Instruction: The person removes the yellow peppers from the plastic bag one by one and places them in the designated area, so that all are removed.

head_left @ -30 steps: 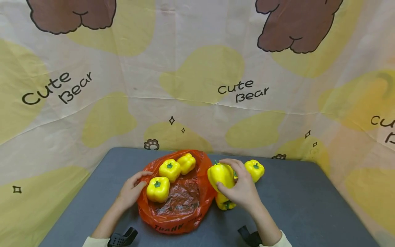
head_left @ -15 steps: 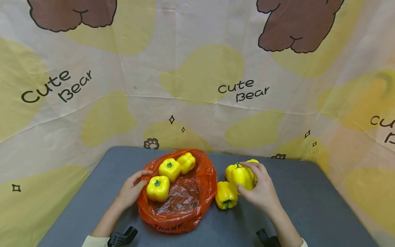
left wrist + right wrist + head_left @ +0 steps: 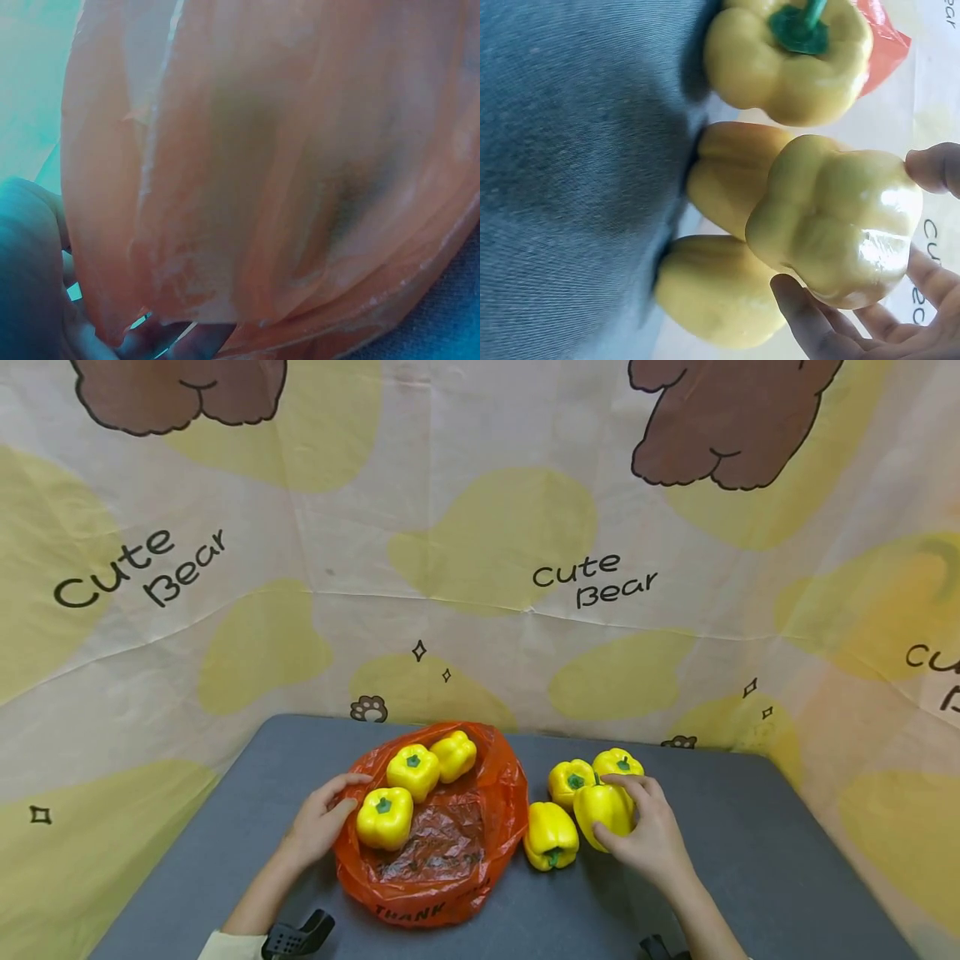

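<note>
Printed backdrop (image 3: 465, 527), filling the upper part of the frame from where I stand: bear figures and "Cute Bear" lettering. Below it, the grey table (image 3: 750, 860).

Red plastic bag (image 3: 510, 810), lower centre: mouth facing upward, wall thin and creased.

Left hand (image 3: 318, 822), lower left: fingers and thumb pinch the bag's rim, the film passing between them in the left wrist view. Should this pinch slacken, the soft wall would probably fold inward across the mouth.

Right hand (image 3: 648, 835), lower right of centre: thumb and fingertips spread round and pinch one yellow pepper, the held pepper (image 3: 603, 814), which appears lifted off the table. Its glossy skin makes a slip the likeliest fault, should the fingertips loosen; a low sideways swing could knock its neighbours rolling.

Those neighbours: the near pepper (image 3: 551, 837), lying on its side against or just beside the bag's right edge (contact uncertain); the middle pepper (image 3: 570, 782), behind it; and the far pepper (image 3: 618, 762), behind the held one. A nudge to the near pepper could press the bag wall in.

Three bagged peppers (image 3: 385, 818) cluster along the left and back of the bag; a tug on the rim there might tip them over.
</note>
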### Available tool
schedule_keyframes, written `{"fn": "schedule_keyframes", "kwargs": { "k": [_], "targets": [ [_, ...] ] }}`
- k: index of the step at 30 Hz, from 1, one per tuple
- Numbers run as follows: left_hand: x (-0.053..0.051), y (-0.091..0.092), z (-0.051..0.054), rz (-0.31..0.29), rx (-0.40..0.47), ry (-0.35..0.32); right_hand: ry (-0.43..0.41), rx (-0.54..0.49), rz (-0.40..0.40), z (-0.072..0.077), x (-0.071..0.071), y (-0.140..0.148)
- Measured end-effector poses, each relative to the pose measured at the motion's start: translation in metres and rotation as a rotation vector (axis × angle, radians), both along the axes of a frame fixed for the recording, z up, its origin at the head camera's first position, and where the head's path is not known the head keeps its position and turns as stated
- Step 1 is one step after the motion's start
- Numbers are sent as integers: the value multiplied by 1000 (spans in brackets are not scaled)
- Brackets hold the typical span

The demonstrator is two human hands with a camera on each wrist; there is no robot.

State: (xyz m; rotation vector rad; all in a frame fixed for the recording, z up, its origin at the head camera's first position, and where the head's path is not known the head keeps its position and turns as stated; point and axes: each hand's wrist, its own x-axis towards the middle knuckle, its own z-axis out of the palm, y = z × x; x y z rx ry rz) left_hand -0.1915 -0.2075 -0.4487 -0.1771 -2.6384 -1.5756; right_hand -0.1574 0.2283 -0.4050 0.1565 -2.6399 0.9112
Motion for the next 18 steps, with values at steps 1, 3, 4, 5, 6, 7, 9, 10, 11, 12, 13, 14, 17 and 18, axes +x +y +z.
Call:
{"fn": "schedule_keyframes", "kwargs": {
  "k": [1,3,4,5,6,7,9,10,11,12,13,14,17,18],
  "targets": [
    [0,0,0,1,1,-2,-7,3,-1,-1,0,1],
    [0,0,0,2,-1,-5,-19,8,-4,-2,0,2],
    [0,0,0,3,0,-7,-22,11,-5,-3,1,3],
    [0,0,0,3,1,-9,-26,13,-6,-3,1,3],
    [0,0,0,3,-1,-9,-28,17,-7,-4,1,4],
    [0,0,1,4,-2,-10,-29,19,-8,-4,1,4],
    [0,0,1,3,1,-11,-31,23,-10,-6,1,4],
    [0,0,1,4,-1,-11,-32,24,-11,-7,1,4],
    [0,0,2,5,-4,-11,-34,25,-13,-8,1,4],
    [0,0,2,6,-8,-12,-35,25,-15,-9,2,4],
    [0,0,2,7,-7,-15,-37,26,-16,-10,2,4],
    [1,0,2,6,-7,-18,-41,26,-17,-11,3,3],
    [1,1,2,6,-8,-27,-54,27,-24,-15,4,3],
    [1,1,2,7,-8,-29,-60,27,-26,-16,5,3]
  ]
}}
